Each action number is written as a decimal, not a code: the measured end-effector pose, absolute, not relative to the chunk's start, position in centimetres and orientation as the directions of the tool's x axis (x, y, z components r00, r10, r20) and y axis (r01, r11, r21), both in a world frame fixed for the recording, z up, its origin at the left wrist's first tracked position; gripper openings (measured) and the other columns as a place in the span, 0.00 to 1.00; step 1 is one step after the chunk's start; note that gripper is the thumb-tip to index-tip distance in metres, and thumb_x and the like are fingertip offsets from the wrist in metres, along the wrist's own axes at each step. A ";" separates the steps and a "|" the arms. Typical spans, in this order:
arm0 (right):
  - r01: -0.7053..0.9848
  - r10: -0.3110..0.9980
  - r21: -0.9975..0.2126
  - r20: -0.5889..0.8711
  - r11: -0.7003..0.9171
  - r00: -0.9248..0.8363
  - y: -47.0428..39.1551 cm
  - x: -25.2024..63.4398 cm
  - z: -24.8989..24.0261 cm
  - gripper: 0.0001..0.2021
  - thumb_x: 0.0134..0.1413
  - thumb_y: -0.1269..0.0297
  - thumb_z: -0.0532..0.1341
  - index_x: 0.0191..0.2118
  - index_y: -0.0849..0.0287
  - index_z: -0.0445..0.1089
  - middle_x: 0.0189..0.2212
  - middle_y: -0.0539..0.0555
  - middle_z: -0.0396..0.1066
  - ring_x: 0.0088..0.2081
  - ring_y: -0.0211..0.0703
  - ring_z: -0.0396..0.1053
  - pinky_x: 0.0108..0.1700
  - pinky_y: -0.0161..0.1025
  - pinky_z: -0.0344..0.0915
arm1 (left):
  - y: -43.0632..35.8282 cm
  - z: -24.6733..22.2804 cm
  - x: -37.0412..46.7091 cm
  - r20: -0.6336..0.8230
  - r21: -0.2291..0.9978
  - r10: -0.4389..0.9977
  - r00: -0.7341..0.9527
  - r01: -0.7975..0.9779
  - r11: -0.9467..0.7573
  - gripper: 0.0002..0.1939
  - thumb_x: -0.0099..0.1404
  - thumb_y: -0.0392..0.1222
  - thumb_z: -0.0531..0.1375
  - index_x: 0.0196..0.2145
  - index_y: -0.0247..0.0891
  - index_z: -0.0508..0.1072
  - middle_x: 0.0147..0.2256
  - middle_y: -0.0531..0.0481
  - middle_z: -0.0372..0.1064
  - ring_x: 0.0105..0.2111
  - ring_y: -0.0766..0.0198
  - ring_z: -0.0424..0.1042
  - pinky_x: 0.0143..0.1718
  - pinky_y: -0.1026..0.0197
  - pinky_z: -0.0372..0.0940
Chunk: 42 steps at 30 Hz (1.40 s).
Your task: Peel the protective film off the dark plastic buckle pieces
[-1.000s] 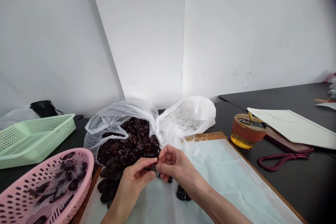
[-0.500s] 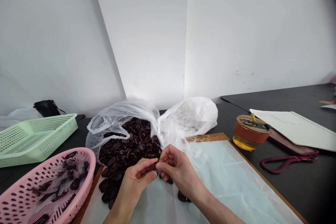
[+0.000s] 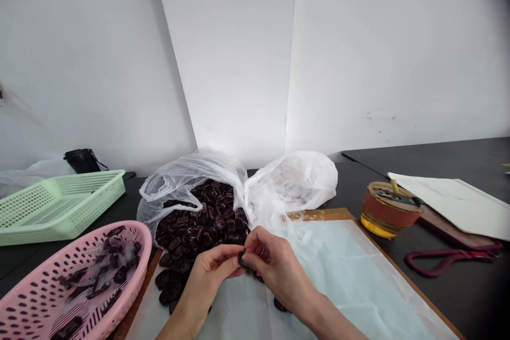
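My left hand [image 3: 209, 271] and my right hand [image 3: 274, 265] meet over the pale sheet [image 3: 350, 276], fingertips pinched together on a small dark plastic piece [image 3: 243, 260]. Much of that piece is hidden by the fingers. Just beyond the hands, a heap of glossy dark brown pieces [image 3: 209, 218] spills from a clear plastic bag [image 3: 171, 175]. Some pieces lie loose on the sheet by my left wrist. Another dark piece [image 3: 280, 305] rests beside my right wrist, partly covered by it.
A pink basket [image 3: 147, 239] at the left holds dark pieces and clear film, with a green basket [image 3: 107, 186] behind. A second white bag [image 3: 306, 180] is at the back. Rightward are a tape roll [image 3: 388, 215], dark red scissors [image 3: 422, 264] and white paper [image 3: 470, 202].
The view has turned slightly left, so the surroundings sit further right. Both hands stay together, with the left fingertips closer to the right ones and the dark piece turned between them.
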State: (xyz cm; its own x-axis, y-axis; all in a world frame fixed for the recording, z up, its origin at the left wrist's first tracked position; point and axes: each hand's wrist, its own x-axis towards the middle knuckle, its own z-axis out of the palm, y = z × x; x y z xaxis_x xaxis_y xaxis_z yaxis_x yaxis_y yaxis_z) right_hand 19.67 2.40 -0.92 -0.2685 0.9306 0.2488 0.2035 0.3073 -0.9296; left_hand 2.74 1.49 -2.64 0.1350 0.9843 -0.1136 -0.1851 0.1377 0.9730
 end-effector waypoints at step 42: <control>0.921 0.958 -0.368 0.288 0.127 -0.017 5.6 25.4 -0.2 0.08 0.55 0.74 0.61 0.39 0.56 0.71 0.38 0.52 0.73 0.42 0.48 0.70 0.30 0.36 0.54 | 2.7 2.5 -6.1 0.098 0.404 0.836 -0.539 -0.746 -0.529 0.17 0.64 0.49 0.58 0.33 0.29 0.72 0.28 0.50 0.67 0.25 0.72 0.66 0.21 0.74 0.66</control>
